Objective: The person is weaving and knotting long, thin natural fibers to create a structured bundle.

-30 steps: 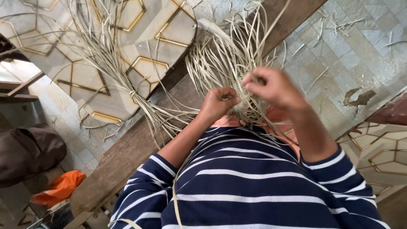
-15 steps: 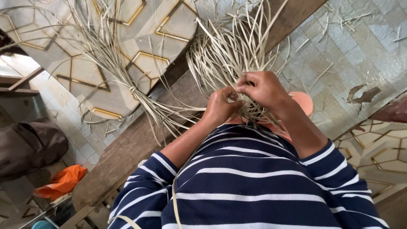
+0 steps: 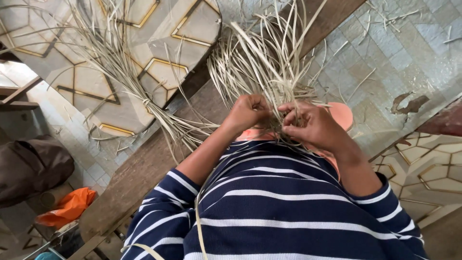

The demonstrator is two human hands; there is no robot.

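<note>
Upright straw strips [image 3: 269, 62] crowd ahead of both hands; the wooden plank [image 3: 144, 168] lies open leftward, past loose strands [image 3: 159, 115].

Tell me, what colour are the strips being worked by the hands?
Pale straw-beige strips, shown best in the head view.

At upper left of your frame lies a tied bundle of pale strips [image 3: 144, 103] on a hexagon-patterned panel [image 3: 159, 53]. A wooden plank [image 3: 144, 168] crosses diagonally. Lower left: a dark bag [image 3: 29, 166] and orange cloth [image 3: 67, 207]. Grey tiles [image 3: 394, 58] fill the upper right.
</note>
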